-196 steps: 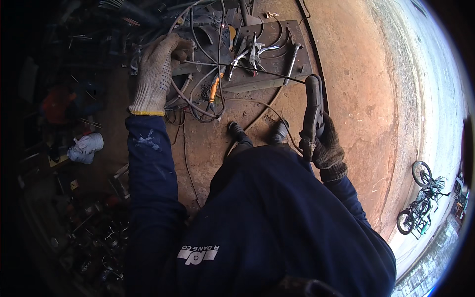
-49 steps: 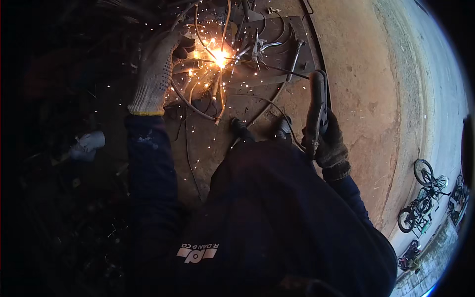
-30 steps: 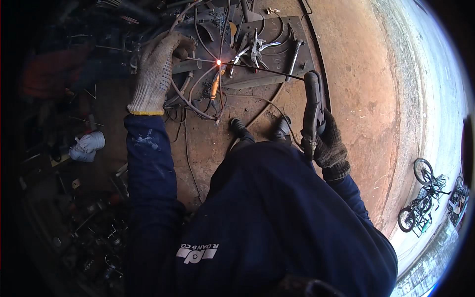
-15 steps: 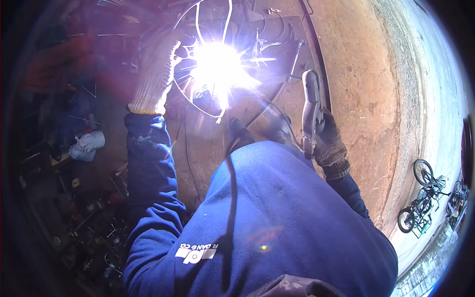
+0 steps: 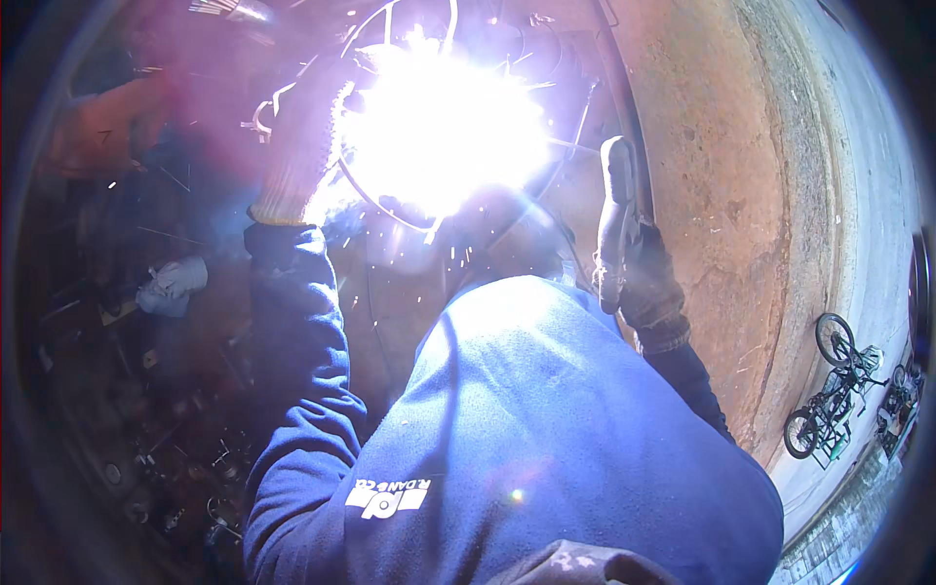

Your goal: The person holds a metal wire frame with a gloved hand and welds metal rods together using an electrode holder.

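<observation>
A blinding white welding arc [image 5: 444,127] glares at the top centre and hides most of the work. Around it runs a round frame of thin metal rod [image 5: 392,214], partly washed out. My left hand [image 5: 291,175], in a pale knitted glove, lies against the frame's left side; its fingers are lost in glare and shadow. In a dark, worn glove, my right hand [image 5: 655,283] is closed around a grey welding electrode holder [image 5: 613,219], held upright right of the arc. A thin rod [image 5: 573,146] reaches from the holder's top toward the light.
Brown ground [image 5: 712,195] stretches to the right, bordered by a pale paved strip [image 5: 858,234]. A bicycle [image 5: 834,390] stands at the far right. Dim scrap [image 5: 214,458] and a whitish cloth bundle [image 5: 172,286] lie at left. Sparks fall before my blue-clothed lap [image 5: 546,390].
The arc's glare has grown much larger and brighter, with more sparks and a little haze. My left glove has darkened. Both hands stay nearly where they were.
</observation>
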`<state>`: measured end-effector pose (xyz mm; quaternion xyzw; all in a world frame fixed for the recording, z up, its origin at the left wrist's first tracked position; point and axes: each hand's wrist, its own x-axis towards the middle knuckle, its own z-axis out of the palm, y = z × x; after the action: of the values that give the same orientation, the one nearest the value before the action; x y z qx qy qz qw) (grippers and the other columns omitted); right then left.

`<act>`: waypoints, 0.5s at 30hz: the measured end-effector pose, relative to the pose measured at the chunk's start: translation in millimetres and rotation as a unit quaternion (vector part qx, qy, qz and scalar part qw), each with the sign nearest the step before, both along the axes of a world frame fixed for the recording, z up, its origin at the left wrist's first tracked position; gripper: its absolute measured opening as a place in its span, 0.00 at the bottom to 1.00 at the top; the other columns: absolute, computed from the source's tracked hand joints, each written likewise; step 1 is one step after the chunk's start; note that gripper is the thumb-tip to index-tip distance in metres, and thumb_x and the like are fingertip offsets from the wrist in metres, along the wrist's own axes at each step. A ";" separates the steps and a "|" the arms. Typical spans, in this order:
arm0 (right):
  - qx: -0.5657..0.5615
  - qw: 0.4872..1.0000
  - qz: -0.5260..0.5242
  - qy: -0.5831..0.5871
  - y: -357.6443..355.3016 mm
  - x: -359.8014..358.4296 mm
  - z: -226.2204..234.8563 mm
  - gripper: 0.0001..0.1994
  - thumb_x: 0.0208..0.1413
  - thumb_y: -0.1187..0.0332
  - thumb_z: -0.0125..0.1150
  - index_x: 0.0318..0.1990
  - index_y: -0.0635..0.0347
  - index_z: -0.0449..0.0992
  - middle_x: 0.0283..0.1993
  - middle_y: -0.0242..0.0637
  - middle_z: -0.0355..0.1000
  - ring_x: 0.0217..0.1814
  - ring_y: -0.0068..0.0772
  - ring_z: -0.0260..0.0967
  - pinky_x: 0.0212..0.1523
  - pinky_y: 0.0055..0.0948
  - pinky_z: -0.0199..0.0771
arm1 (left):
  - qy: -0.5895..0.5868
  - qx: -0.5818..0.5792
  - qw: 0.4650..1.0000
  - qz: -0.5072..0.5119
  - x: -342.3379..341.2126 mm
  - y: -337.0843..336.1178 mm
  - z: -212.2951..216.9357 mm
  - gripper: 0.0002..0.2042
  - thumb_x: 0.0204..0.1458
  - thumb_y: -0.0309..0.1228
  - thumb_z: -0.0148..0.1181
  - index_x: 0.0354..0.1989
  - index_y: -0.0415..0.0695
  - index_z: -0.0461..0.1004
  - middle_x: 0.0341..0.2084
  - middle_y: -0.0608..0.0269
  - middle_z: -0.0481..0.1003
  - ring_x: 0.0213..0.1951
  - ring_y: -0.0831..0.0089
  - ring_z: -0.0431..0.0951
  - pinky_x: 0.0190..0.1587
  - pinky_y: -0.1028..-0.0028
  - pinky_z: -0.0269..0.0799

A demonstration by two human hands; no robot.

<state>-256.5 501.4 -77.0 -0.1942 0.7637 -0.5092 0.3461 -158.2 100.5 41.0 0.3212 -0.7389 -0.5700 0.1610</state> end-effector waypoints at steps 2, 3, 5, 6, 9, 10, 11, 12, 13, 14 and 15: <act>-0.084 0.995 -0.024 -0.054 3.9 1.5 -7.4 0.26 0.62 0.73 0.58 0.66 0.50 0.60 0.50 0.40 0.69 0.44 0.33 0.74 0.36 0.31 0.79 | -0.023 0.007 1.000 0.010 1.7 0.8 6.8 0.13 0.58 0.37 0.56 0.39 0.39 0.80 0.34 0.62 0.78 0.36 0.75 0.74 0.43 0.75 0.71; -0.110 0.990 -0.035 -0.082 5.8 0.6 -10.1 0.26 0.62 0.73 0.58 0.66 0.49 0.60 0.51 0.40 0.69 0.44 0.34 0.74 0.36 0.32 0.79 | -0.033 0.013 0.999 0.012 0.9 0.5 5.8 0.13 0.58 0.36 0.56 0.40 0.39 0.81 0.35 0.62 0.78 0.36 0.75 0.74 0.43 0.76 0.70; -0.159 0.976 -0.058 -0.139 9.3 -0.8 -15.1 0.26 0.63 0.72 0.58 0.66 0.46 0.60 0.51 0.41 0.69 0.44 0.37 0.74 0.36 0.34 0.80 | -0.009 0.009 1.000 0.003 1.4 -4.0 -2.9 0.13 0.58 0.36 0.56 0.39 0.38 0.81 0.34 0.62 0.78 0.35 0.76 0.74 0.42 0.76 0.71; -0.165 0.979 -0.047 -0.112 10.1 0.4 -17.0 0.26 0.63 0.73 0.58 0.67 0.47 0.59 0.50 0.40 0.70 0.44 0.37 0.74 0.37 0.35 0.80 | 0.013 0.004 1.000 -0.004 1.6 -5.3 -4.6 0.13 0.58 0.36 0.56 0.38 0.38 0.81 0.34 0.62 0.79 0.34 0.76 0.75 0.41 0.75 0.73; -0.126 0.986 -0.028 -0.107 12.3 -4.2 -34.8 0.30 0.60 0.75 0.61 0.68 0.50 0.57 0.50 0.39 0.70 0.44 0.37 0.74 0.40 0.36 0.81 | 0.028 0.003 1.000 -0.007 1.3 1.1 1.1 0.14 0.59 0.37 0.55 0.38 0.38 0.81 0.33 0.63 0.79 0.33 0.77 0.76 0.40 0.76 0.74; -0.103 0.987 -0.026 -0.118 14.5 -4.2 -36.5 0.32 0.59 0.76 0.62 0.68 0.51 0.57 0.50 0.39 0.71 0.45 0.36 0.74 0.41 0.36 0.81 | 0.020 0.007 1.000 -0.003 0.4 4.8 3.9 0.14 0.60 0.37 0.55 0.39 0.38 0.81 0.33 0.63 0.79 0.33 0.78 0.75 0.39 0.76 0.74; -0.080 0.988 -0.022 -0.129 16.0 -4.1 -36.6 0.33 0.57 0.77 0.64 0.69 0.52 0.56 0.50 0.39 0.71 0.45 0.36 0.74 0.42 0.36 0.81 | 0.020 0.008 1.000 -0.003 0.0 4.8 2.9 0.14 0.60 0.37 0.55 0.39 0.38 0.81 0.33 0.63 0.79 0.33 0.78 0.75 0.39 0.76 0.74; -0.104 0.989 -0.023 -0.103 7.3 0.9 -17.2 0.37 0.53 0.77 0.67 0.69 0.54 0.56 0.50 0.38 0.71 0.46 0.34 0.74 0.44 0.35 0.81 | 0.028 0.034 0.999 -0.012 3.1 3.7 2.1 0.15 0.61 0.37 0.54 0.39 0.38 0.81 0.33 0.63 0.79 0.33 0.79 0.75 0.39 0.77 0.74; -0.116 0.989 -0.025 -0.089 5.3 1.8 -12.2 0.38 0.52 0.77 0.69 0.69 0.54 0.55 0.50 0.38 0.71 0.46 0.33 0.75 0.45 0.35 0.80 | 0.037 0.061 0.997 -0.023 3.0 3.1 1.3 0.15 0.62 0.38 0.53 0.40 0.38 0.81 0.33 0.63 0.80 0.32 0.80 0.74 0.39 0.77 0.73; -0.127 0.989 -0.028 -0.076 2.9 2.6 -7.2 0.40 0.50 0.77 0.71 0.69 0.55 0.55 0.50 0.37 0.71 0.46 0.32 0.75 0.46 0.35 0.80 | 0.038 0.061 0.997 -0.023 2.6 3.4 1.2 0.15 0.62 0.38 0.53 0.40 0.38 0.81 0.33 0.63 0.80 0.32 0.80 0.74 0.39 0.77 0.73; -0.132 0.989 -0.025 -0.065 2.8 1.8 -8.7 0.42 0.47 0.77 0.72 0.69 0.56 0.55 0.51 0.37 0.71 0.47 0.31 0.74 0.47 0.34 0.80 | 0.033 0.046 0.998 -0.019 2.3 4.6 1.6 0.16 0.62 0.38 0.53 0.40 0.39 0.81 0.33 0.64 0.80 0.32 0.81 0.74 0.39 0.78 0.72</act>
<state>-254.7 504.2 -85.8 -0.1862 0.6701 -0.6256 0.3534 -155.9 105.1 42.6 0.2948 -0.7123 -0.6166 0.1597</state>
